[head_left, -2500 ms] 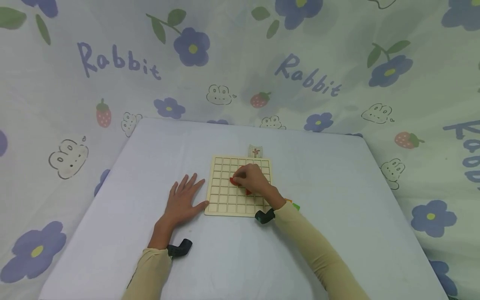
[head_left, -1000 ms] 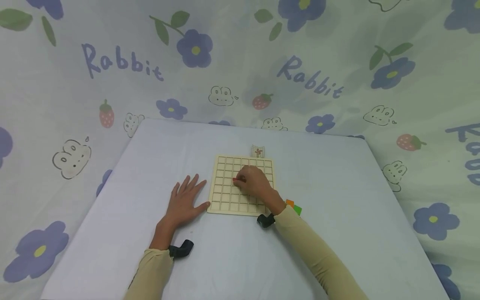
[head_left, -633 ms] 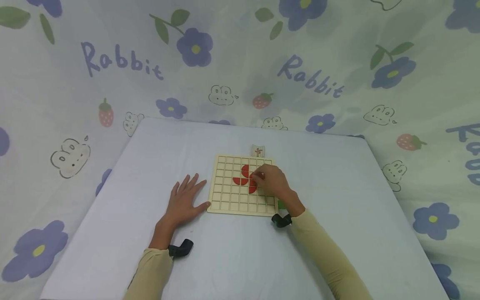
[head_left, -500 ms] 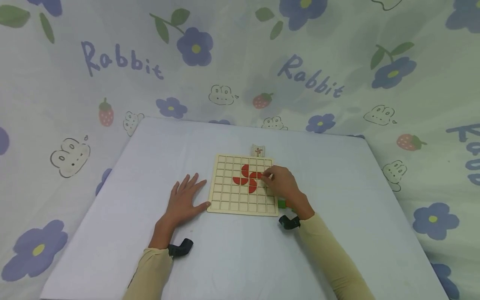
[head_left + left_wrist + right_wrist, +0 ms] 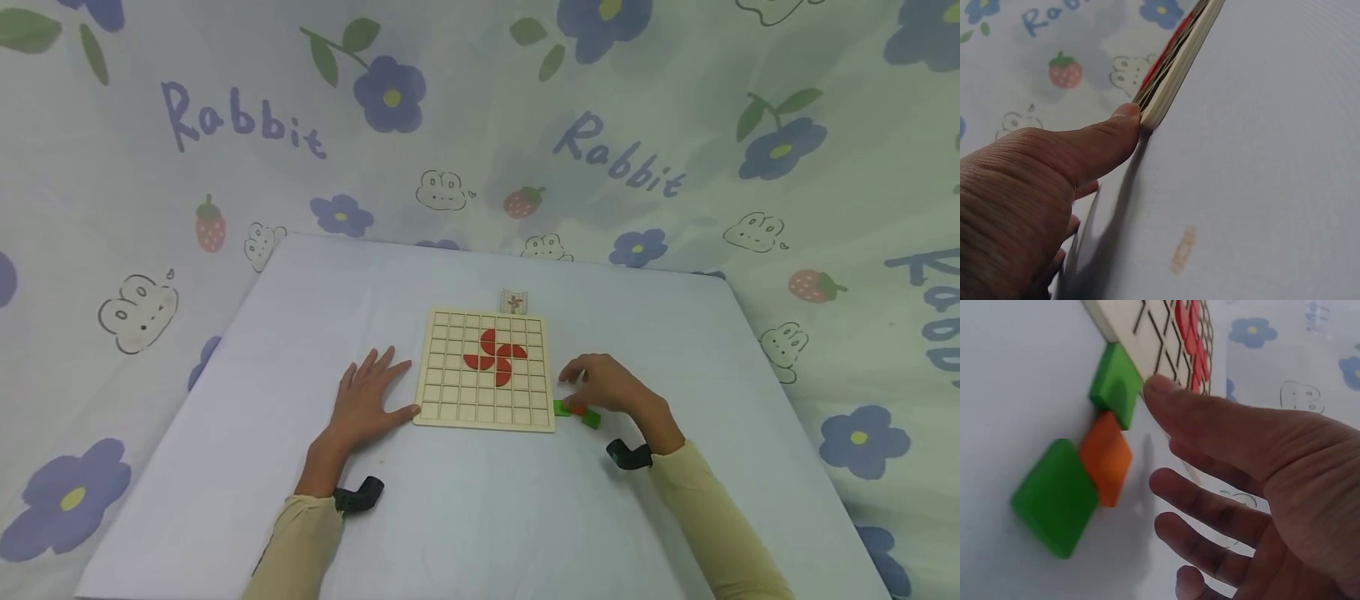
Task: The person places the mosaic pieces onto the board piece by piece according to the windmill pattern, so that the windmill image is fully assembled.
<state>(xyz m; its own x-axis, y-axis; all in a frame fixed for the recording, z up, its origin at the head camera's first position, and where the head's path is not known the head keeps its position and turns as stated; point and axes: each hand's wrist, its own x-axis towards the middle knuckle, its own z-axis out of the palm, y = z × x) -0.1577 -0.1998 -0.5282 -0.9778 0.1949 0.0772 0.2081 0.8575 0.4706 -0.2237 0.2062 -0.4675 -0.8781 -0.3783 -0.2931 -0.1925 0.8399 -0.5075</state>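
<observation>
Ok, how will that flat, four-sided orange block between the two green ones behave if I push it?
The flat, four-sided orange block looks solid and straight-edged, so it probably won't flex. Lying on a broad face, it seems unlikely to roll or tip. Pushed sideways, it may nudge the flat green blocks, which sit close on either side.

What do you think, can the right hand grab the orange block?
Probably yes. The right hand holds nothing, its fingers are close to the orange block, and the block's top looks uncovered. The green blocks crowd it on two sides, so gripping it there could be tricky.
</observation>
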